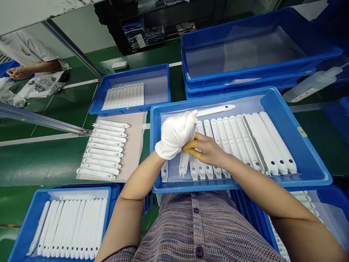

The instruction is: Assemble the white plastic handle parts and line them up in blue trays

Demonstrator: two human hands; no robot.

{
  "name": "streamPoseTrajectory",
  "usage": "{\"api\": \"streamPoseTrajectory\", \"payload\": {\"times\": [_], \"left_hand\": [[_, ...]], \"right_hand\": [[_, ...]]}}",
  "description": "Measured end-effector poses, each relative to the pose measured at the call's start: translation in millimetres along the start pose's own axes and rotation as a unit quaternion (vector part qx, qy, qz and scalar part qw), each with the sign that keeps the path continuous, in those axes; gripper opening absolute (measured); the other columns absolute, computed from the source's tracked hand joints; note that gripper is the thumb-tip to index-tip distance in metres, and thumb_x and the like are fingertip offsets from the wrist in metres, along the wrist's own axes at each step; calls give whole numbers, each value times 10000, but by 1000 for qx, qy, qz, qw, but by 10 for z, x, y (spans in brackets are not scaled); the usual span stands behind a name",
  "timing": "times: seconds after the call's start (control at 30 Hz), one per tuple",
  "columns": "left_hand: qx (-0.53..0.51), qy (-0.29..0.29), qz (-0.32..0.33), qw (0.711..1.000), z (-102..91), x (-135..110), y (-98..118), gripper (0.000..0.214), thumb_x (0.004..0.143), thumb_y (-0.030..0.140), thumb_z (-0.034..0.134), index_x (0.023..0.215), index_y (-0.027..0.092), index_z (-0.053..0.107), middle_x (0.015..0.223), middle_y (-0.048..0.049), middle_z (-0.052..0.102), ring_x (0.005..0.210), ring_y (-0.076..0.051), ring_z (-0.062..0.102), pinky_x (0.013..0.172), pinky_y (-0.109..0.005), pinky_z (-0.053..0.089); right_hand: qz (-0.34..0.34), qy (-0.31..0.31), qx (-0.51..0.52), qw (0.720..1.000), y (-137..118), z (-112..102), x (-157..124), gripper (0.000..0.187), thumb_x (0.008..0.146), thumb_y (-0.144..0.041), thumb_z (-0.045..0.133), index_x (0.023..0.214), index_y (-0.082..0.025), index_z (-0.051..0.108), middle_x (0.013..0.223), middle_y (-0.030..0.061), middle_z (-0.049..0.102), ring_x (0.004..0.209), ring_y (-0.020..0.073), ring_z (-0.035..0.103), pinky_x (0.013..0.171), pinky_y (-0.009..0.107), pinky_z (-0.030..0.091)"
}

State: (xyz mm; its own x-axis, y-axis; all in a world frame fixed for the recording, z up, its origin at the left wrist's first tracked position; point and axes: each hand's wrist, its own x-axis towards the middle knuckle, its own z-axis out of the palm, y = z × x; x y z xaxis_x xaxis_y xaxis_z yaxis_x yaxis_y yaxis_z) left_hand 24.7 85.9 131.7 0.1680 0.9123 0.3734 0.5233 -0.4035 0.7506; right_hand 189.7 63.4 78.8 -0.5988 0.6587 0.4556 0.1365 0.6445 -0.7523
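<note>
My left hand (176, 135), in a white glove, is closed around a long white plastic strip (184, 163). My right hand (205, 148) wears yellow finger covers and pinches the same strip along its side, close to the glove. Both hands are above a blue tray (240, 188) holding a row of similar white strips (222, 136); several show their inner side, and a few at the right lie smooth side up. Another white strip (216, 110) reaches right from behind the glove; I cannot tell whether it is touched.
Several strips lie on a pale sheet (133, 145) to the left. Blue trays stand behind (167, 87), at lower left (20, 227) and stacked at upper right (188, 58). A clear bottle (311, 85) lies tilted at the right. Beyond a metal post (49, 120), a co-worker's hands (19, 72) handle something small.
</note>
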Motion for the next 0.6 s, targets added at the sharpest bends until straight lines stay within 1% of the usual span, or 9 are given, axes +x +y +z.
{"api": "streamPoseTrajectory", "payload": {"times": [0.13, 0.2, 0.27, 0.33, 0.37, 0.43, 0.5, 0.53, 0.6], "left_hand": [[-80, 34, 0, 996, 38, -43, -65, 559, 1092, 574, 356, 836, 198, 680, 830, -71, 693, 788, -202, 667, 834, -401, 558], [-110, 51, 5, 993, 40, -56, -60, 497, 1105, 510, 386, 929, 177, 711, 966, -82, 751, 933, -204, 718, 929, -380, 566], [-114, 76, 4, 991, 34, -49, -67, 443, 1111, 473, 393, 1146, 167, 712, 1174, -96, 755, 1111, -213, 714, 1034, -378, 545], [-105, 86, -4, 991, 15, -36, -136, 459, 1115, 449, 372, 1433, 191, 579, 1404, -112, 676, 1217, -225, 688, 1079, -388, 534], [-91, 71, 1, 993, 1, -40, -202, 491, 1114, 424, 363, 1542, 209, 472, 1491, -120, 619, 1264, -235, 668, 1096, -400, 529], [-6, -12, 22, 1000, -32, -97, -394, 552, 1094, 340, 380, 1631, 216, 342, 1581, -136, 537, 1378, -268, 596, 1170, -453, 479], [143, -113, 25, 983, -59, -248, -618, 566, 1037, 248, 449, 1596, 165, 417, 1570, -171, 541, 1483, -334, 491, 1273, -575, 323], [219, -146, 3, 965, -68, -358, -719, 546, 1007, 217, 483, 1547, 139, 489, 1543, -195, 565, 1498, -374, 467, 1289, -646, 239], [296, -182, -30, 937, -81, -612, -861, 531, 949, 154, 538, 1470, 61, 570, 1484, -261, 602, 1513, -448, 430, 1277, -738, 137]], "right_hand": [[5, -9, 37, 999, 11, 18, -20, 121, 988, -248, 659, 990, -277, 777, 1007, 36, 732, 868, 161, 729, 772, 329, 647], [10, -11, 46, 999, 7, 18, -19, 121, 987, -250, 662, 990, -275, 781, 1003, 34, 730, 860, 153, 726, 760, 315, 642], [14, -10, 54, 998, -2, 14, -12, 122, 985, -241, 663, 995, -275, 780, 1015, 33, 725, 859, 143, 722, 760, 303, 636], [18, -15, 60, 998, -7, 14, -6, 124, 985, -235, 660, 1001, -281, 774, 1018, 31, 714, 859, 138, 714, 765, 299, 630], [22, -19, 62, 998, -3, 17, -6, 124, 985, -233, 658, 1002, -284, 770, 1012, 29, 708, 856, 139, 709, 768, 303, 627], [40, -27, 57, 997, 24, 30, -16, 126, 988, -237, 645, 1008, -288, 758, 1002, 31, 693, 851, 147, 699, 771, 323, 622], [74, -34, 51, 995, 77, 43, -33, 108, 986, -249, 632, 1015, -283, 730, 1007, 41, 684, 875, 169, 694, 766, 346, 617], [99, -34, 58, 993, 111, 46, -40, 87, 982, -259, 629, 1025, -276, 703, 1030, 47, 681, 886, 178, 697, 762, 354, 617], [167, -38, 98, 980, 187, 42, -33, 108, 971, -286, 636, 1076, -268, 615, 1050, 44, 677, 855, 182, 721, 742, 362, 620]]}}
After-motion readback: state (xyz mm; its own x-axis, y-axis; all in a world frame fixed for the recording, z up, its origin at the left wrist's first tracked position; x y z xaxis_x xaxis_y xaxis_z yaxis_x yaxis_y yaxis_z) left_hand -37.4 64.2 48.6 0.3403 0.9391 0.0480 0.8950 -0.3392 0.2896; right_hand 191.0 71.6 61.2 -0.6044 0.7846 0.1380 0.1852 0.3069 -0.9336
